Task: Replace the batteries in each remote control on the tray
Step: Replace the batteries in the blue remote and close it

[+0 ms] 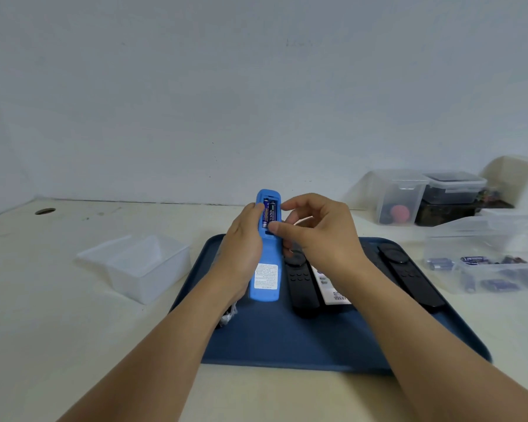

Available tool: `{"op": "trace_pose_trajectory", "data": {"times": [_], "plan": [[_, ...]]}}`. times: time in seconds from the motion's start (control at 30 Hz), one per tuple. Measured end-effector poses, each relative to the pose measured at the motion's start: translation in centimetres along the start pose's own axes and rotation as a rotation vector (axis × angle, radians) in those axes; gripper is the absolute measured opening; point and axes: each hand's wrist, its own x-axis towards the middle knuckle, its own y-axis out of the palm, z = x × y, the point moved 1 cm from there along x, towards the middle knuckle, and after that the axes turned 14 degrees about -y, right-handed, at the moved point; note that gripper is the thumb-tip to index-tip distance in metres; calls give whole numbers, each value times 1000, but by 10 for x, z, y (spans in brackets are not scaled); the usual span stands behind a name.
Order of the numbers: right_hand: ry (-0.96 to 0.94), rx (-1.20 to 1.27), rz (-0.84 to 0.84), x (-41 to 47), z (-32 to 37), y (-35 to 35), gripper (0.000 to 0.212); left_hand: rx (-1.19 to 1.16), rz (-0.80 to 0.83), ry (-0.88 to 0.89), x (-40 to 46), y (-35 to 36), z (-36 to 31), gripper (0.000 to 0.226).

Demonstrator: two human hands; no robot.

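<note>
A dark blue tray [287,345] on a pale table [73,330] carries several black remotes [304,287] just below the person's right fingers, with a clear tub of batteries [485,269] well off to their right and an open clear bin [141,266] out beyond the left knuckles. The left hand [241,248] holds a blue remote [264,266] upright above the tray, back facing the camera, fingers curled round its left edge. Two blue-labelled batteries [269,213] sit side by side in the open compartment, just beyond the left fingertips. The right hand [317,233] has thumb and forefinger bent and slightly parted; the thumb tip is at the lower end of the batteries. Whether it pinches one cannot be told. The step appears to be seating or lifting a cell. Done well, it likely means a steady left grip, pressure against the spring end and a check of polarity.
</note>
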Motion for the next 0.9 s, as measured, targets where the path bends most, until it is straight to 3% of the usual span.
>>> {"op": "trace_pose_trajectory", "data": {"times": [0.2, 0.3, 0.43, 0.57, 0.8, 0.9], "plan": [[220, 209, 7, 3, 0, -6, 29, -11, 76, 10, 0, 3, 0, 15], [275, 222, 32, 7, -3, -15, 19, -72, 153, -10, -2, 3, 0, 21], [204, -156, 0, 21, -9, -45, 8, -213, 192, -16, 2, 1, -2, 25], [140, -663, 333, 20, -17, -60, 9, -195, 237, -15, 3, 3, 1, 25], [313, -786, 615, 17, -11, -74, 51, -119, 243, 26, 6, 2, 4, 23], [327, -841, 651, 14, -7, -76, 63, -99, 243, 35, 7, 2, 6, 24]]}}
